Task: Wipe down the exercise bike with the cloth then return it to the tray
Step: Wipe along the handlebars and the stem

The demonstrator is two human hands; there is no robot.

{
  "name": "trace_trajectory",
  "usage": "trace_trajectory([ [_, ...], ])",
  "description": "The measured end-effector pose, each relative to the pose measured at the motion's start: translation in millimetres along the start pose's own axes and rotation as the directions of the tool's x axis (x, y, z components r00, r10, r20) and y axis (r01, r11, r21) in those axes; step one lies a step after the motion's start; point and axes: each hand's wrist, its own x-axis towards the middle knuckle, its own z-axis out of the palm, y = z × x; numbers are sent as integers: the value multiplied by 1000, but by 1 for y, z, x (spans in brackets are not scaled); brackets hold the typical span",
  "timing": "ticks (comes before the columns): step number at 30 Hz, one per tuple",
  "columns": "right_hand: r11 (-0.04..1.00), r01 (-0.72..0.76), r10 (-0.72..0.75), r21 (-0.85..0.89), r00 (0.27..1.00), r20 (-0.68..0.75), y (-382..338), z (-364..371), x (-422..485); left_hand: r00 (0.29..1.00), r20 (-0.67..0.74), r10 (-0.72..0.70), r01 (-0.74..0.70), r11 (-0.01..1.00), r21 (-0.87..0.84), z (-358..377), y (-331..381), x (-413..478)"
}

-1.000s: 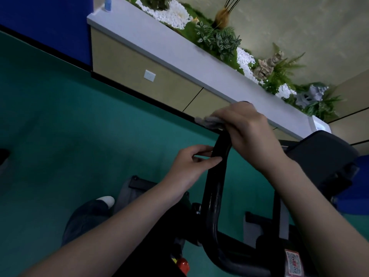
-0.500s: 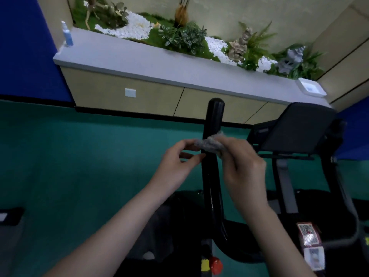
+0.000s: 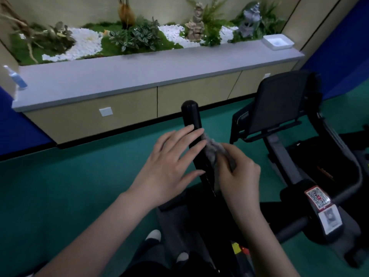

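A black exercise bike handlebar [image 3: 192,118] rises upright in the middle of the view. My right hand [image 3: 238,174] grips a crumpled grey cloth [image 3: 212,148] and holds it against the right side of the bar. My left hand [image 3: 171,162] lies with straight fingers across the bar from the left, fingertips near the cloth. The bike's black console panel [image 3: 279,102] stands to the right. A white tray [image 3: 278,42] sits at the far right end of the grey ledge [image 3: 119,76].
A planter with white pebbles, green plants and ornaments [image 3: 139,37] runs behind the ledge. A blue spray bottle [image 3: 17,77] stands on the ledge's left end. Green floor [image 3: 69,176] stretches to the left. My feet [image 3: 153,235] show below, beside the bike frame.
My right hand has slid the cloth down from the top of the handlebar to its middle. My left hand has opened flat. The view has turned level and right.
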Motion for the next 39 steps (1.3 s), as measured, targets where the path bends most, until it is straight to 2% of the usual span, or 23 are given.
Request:
trace_trajectory([
  [5,994,-97,98,-40,995,23,11,-7,-13,993,50,108,-111,992,59,-6,-19,23],
  [10,979,-202,198,-38,977,-84,10,0,-3,962,107,251,-259,963,76,-8,-36,39],
  [15,986,-152,154,-68,988,27,-2,9,2,943,83,322,-327,943,54,-5,-48,42],
  [18,977,-179,187,-118,981,58,2,-6,-8,939,60,339,-340,940,17,-2,-52,42],
  [21,973,-209,207,-93,978,-32,-2,-9,-13,937,49,347,-347,938,-8,0,-54,43],
  [23,984,-148,140,-101,987,-83,-8,-1,-9,934,46,355,-355,935,-16,0,-55,44],
  [27,978,-60,59,-201,998,-13,-15,10,-15,924,45,381,-381,924,1,0,-57,44],
  [32,949,-186,180,-253,982,-49,-9,-11,-40,872,54,486,-489,870,63,-2,-61,58],
  [34,941,-231,205,-247,971,-124,-9,-12,-43,845,54,532,-534,843,67,-3,-64,68],
  [36,946,-232,187,-227,961,-205,-12,-3,-39,837,39,546,-548,834,68,-2,-64,72],
  [39,955,-153,112,-254,979,-169,-17,13,-33,855,-16,519,-517,853,73,1,-58,69],
])
